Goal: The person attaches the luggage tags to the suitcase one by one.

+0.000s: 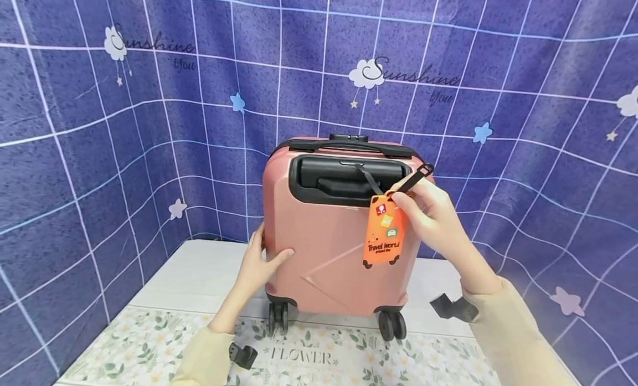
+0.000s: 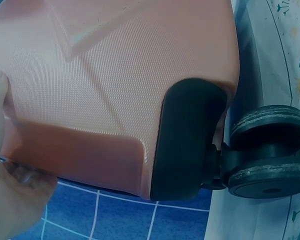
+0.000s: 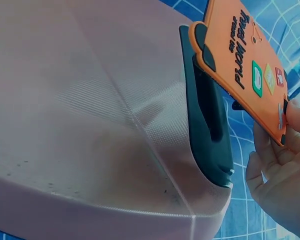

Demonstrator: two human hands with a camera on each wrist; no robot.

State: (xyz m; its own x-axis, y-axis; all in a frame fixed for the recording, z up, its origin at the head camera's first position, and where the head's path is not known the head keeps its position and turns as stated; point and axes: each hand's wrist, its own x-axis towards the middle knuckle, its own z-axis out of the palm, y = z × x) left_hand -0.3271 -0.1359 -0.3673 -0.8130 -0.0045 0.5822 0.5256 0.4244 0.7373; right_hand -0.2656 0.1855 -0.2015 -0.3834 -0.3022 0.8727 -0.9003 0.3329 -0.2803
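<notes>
A pink hard-shell suitcase (image 1: 334,247) stands upright on its black wheels (image 1: 392,324). My left hand (image 1: 260,267) holds its left side, thumb on the front face and fingers around the edge; the left wrist view shows this hand (image 2: 15,185) at the shell's side. At the upper right, my right hand (image 1: 432,214) pinches the top of an orange luggage tag (image 1: 382,231) printed "Travel World". The tag's black strap (image 1: 416,178) hangs unfastened, its buckle end sticking up past the fingers. In the right wrist view the tag (image 3: 250,65) is held out from the shell.
The black telescopic handle (image 1: 349,178) sits folded in its recess, below the black top carry handle (image 1: 349,147). A combination lock (image 1: 349,137) is on top. White floral cloth (image 1: 164,336) covers the surface; blue checked curtain (image 1: 309,87) rises behind and at both sides.
</notes>
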